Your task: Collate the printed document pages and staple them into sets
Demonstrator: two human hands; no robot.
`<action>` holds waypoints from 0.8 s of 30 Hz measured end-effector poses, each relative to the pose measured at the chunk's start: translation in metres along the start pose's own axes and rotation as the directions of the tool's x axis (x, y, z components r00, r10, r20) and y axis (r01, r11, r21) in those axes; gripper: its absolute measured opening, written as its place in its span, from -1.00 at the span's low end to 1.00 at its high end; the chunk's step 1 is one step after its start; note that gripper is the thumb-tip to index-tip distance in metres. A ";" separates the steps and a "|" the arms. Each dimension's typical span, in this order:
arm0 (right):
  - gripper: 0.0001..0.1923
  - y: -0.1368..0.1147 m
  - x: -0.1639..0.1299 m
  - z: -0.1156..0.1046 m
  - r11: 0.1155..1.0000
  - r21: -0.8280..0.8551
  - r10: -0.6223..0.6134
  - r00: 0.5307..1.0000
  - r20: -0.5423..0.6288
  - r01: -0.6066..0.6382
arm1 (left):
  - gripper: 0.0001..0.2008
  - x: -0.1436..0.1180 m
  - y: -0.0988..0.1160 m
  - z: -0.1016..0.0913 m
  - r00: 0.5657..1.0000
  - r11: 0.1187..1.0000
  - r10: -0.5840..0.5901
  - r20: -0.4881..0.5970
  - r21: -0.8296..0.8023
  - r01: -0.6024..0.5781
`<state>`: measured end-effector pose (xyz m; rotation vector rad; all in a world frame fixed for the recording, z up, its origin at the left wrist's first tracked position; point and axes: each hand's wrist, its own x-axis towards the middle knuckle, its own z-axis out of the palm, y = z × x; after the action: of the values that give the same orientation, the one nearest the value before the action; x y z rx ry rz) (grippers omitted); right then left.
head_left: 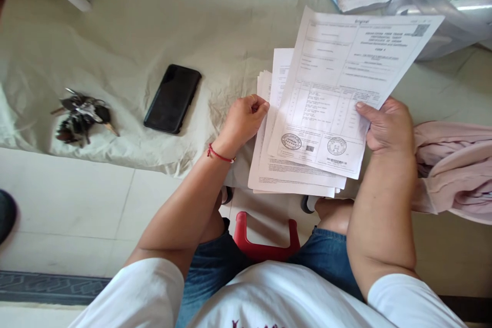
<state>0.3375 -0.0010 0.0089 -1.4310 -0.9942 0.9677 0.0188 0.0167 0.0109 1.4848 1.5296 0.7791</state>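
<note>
A white, rectangular printed paper sheet (326,97) is in the right hand (390,125), pinched at its lower right edge: thumb flat on the printed face, fingers mostly hidden beneath. It overlaps a loose stack of white papers (261,169) at the edge of a table under a grey-green cloth (223,20).

The left hand (244,118) is at the stack's left edge, fingers curled, thumb against forefinger; whether paper is caught between them I cannot tell.

"Original" heads the sheet; "FREE TRADE AREA" and "CERTIFICATE OF ORIGIN" read faintly below. An oval black stamp (291,141) and a round grey stamp (337,146) mark its lower part. Its long axis runs away from the wearer, the top leaning right.

Left of the hands lie a black rectangular smartphone (172,98) and a metal bunch of keys (84,115); beyond the sheet stands a translucent plastic container (426,5).
</note>
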 end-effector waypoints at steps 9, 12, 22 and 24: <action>-0.41 -0.002 -0.006 0.005 0.998 0.065 0.022 1.000 0.003 -0.022 | -0.84 -0.002 0.003 -0.001 1.000 1.000 0.005 0.006 -0.006 -0.005; -0.42 -0.002 -0.006 0.002 0.997 0.074 0.019 1.000 0.018 -0.020 | -0.84 -0.002 0.002 -0.002 1.000 1.000 0.002 0.000 -0.020 -0.002; -0.39 0.013 -0.003 0.003 0.997 0.044 0.068 0.997 0.033 -0.070 | -0.89 0.002 -0.004 0.000 0.999 0.991 -0.032 0.006 -0.131 0.032; -0.40 0.016 -0.002 0.004 0.997 0.000 0.074 0.997 0.022 -0.074 | -0.90 0.003 -0.005 0.000 1.000 0.992 -0.023 0.011 -0.126 0.024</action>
<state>0.3338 -0.0028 -0.0071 -1.4677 -0.9626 1.0397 0.0170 0.0193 0.0061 1.3733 1.4616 0.8381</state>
